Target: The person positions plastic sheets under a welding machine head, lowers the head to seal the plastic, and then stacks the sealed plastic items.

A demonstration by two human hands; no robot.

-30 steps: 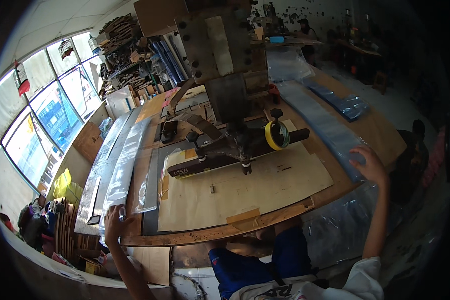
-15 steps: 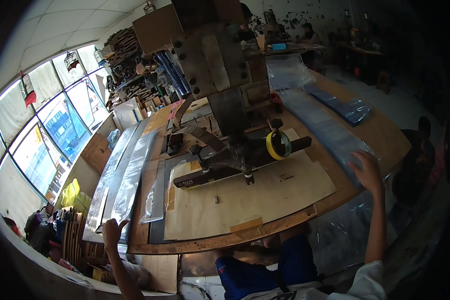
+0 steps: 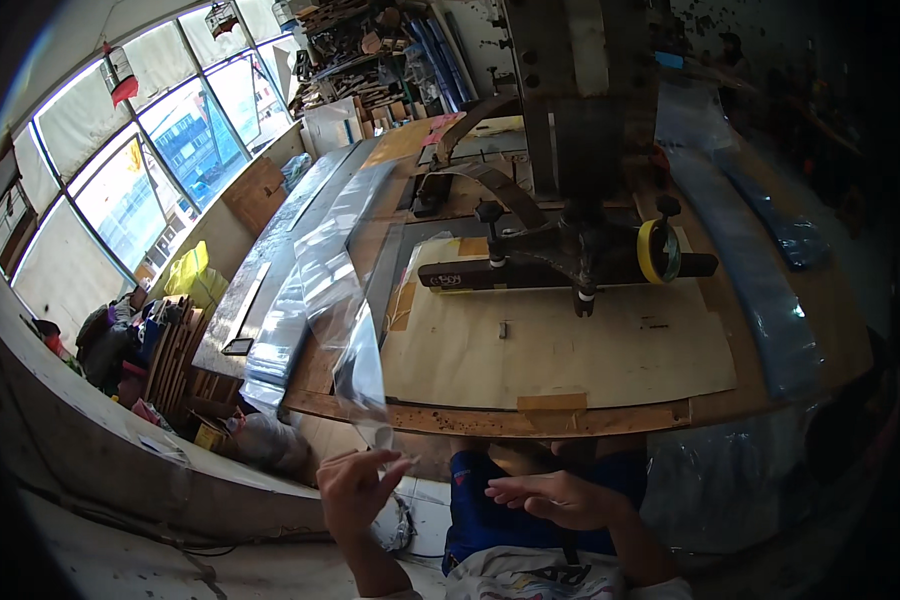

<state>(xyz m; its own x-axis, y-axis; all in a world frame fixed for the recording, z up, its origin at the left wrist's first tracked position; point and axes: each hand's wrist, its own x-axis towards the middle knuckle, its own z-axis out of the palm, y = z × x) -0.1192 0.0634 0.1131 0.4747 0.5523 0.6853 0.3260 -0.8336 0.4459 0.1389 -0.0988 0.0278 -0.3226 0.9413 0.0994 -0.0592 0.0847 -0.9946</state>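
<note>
In front of the table's near edge, my left hand (image 3: 355, 490) pinches the near end of a clear plastic sheet (image 3: 360, 365). The sheet is thin, creased and partly raised, trailing back over the left side of the table. My right hand (image 3: 560, 497) is over my lap, fingers stretched out together, holding nothing. Beyond my hands is a press with a dark metal bar (image 3: 570, 272) across its head and a roll of yellow tape (image 3: 658, 252) hanging on it. Beneath the bar lies a tan board (image 3: 550, 355).
A stack of clear plastic sheets (image 3: 280, 345) lies along the table's left side. Bluish plastic sheets (image 3: 760, 300) lie on the right. The wooden table edge (image 3: 470, 417) runs before me. A yellow bag (image 3: 195, 275) and stacked boards (image 3: 175, 345) stand at the left wall.
My view has swung left and down. My left hand has moved right and now pinches a clear plastic sheet, drawn toward me. My right hand has come from the table's right side to my lap.
</note>
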